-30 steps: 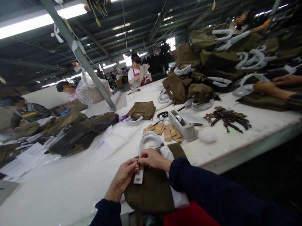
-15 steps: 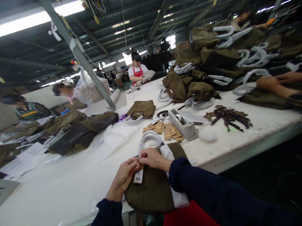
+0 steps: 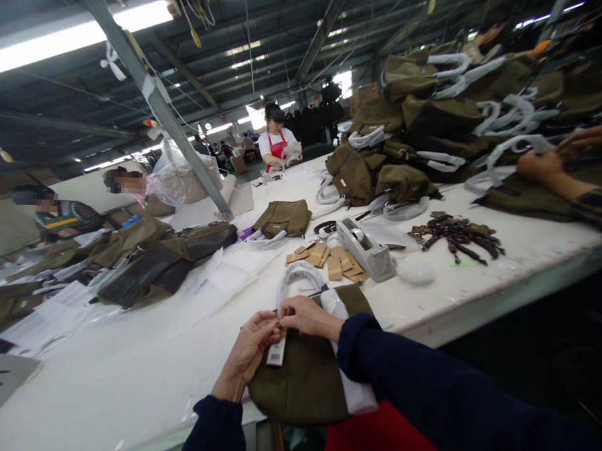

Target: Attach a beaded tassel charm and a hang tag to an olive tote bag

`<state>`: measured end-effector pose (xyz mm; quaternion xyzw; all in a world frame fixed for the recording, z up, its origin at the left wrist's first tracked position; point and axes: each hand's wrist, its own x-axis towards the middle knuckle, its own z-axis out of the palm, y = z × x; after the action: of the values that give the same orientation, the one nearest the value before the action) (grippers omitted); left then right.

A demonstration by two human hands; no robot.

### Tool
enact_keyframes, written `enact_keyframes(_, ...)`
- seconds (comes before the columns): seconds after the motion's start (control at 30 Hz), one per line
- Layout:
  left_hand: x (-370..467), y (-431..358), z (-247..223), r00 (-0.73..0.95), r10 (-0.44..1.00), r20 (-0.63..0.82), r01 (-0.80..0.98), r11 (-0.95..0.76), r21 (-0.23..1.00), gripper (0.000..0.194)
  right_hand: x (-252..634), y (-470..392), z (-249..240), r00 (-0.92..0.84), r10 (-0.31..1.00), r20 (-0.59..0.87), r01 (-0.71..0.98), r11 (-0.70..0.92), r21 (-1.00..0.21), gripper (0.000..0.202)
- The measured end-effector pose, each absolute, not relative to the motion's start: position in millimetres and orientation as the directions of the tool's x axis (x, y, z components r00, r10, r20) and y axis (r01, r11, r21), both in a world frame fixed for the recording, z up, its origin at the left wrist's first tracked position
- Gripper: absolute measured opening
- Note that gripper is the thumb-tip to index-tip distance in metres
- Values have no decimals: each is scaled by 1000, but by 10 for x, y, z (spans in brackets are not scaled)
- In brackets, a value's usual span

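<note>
An olive bag (image 3: 307, 379) lies at the table's front edge, its handle (image 3: 299, 273) wrapped in white and a white sheet along its right side. A tag with a barcode (image 3: 275, 354) hangs on its upper left. My left hand (image 3: 250, 349) is closed in a pinch at the top of this tag. From the right, my right hand (image 3: 304, 317) pinches at the same spot, fingertips touching the left ones. What lies between the fingertips is too small to make out.
Beyond the bag are brown tags (image 3: 346, 262), a tape dispenser (image 3: 364, 248) and a pile of dark straps (image 3: 457, 236). Olive bags (image 3: 405, 124) are heaped at the back right, more (image 3: 164, 266) at the left. Another person's hands (image 3: 543, 166) work at the right.
My hands stay pinched at the tag, almost unmoved. At the right, the other person's hands have shifted slightly on the wrapped handle. The view has moved a little.
</note>
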<state>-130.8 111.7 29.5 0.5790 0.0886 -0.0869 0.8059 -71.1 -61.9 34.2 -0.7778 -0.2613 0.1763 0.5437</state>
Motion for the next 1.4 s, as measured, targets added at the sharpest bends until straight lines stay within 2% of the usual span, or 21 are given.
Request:
enact_keyframes(0.2, -1318, 1128, 284, 982, -80, -172, 185, 222, 957, 37, -702, -626, 338, 777, 628, 37, 261, -269, -927, 6)
enact_keyframes(0.33, -1317, 1122, 269, 989, -76, -131, 142, 169, 975, 37, -723, -616, 335, 798, 592, 111, 332, -279, -901, 10)
enact_keyframes(0.57, -1309, 1057, 270, 994, -9, -107, 107, 180, 978, 37, -744, -582, 312, 835, 518, 185, 386, -313, -868, 9)
enact_keyframes(1.07, -1309, 983, 178, 993, 100, -68, 48, 186, 981, 38, -792, -553, 308, 872, 446, 203, 382, -359, -852, 10)
enact_keyframes(1.4, -1321, 992, 176, 992, 101, -80, 55, 228, 972, 40, -764, -546, 298, 886, 437, 157, 330, -355, -874, 9)
